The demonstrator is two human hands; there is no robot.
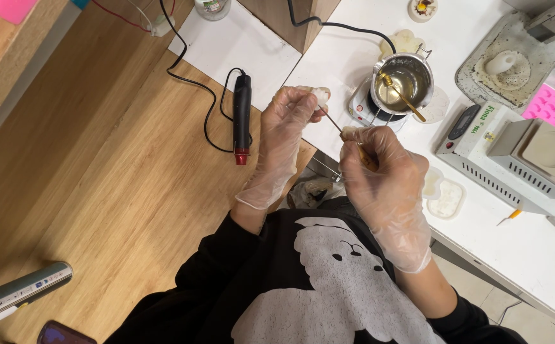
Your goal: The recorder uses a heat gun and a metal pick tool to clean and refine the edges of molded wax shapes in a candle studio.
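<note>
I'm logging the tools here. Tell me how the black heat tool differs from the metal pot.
The black heat tool lies flat on the wooden table, untouched; the metal pot stands upright on a small burner on the white table. The tool is long and slim; the pot is round, holding liquid and a stick. Neither is in the hands.

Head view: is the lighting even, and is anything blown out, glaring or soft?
Head view: light is even and shadows are soft; the white table is bright, close to washed out; the metal melting pot shows glare on its rim and liquid; the gloved left hand and right hand are sharp, though the thin tool between them is hard to resolve.
</note>
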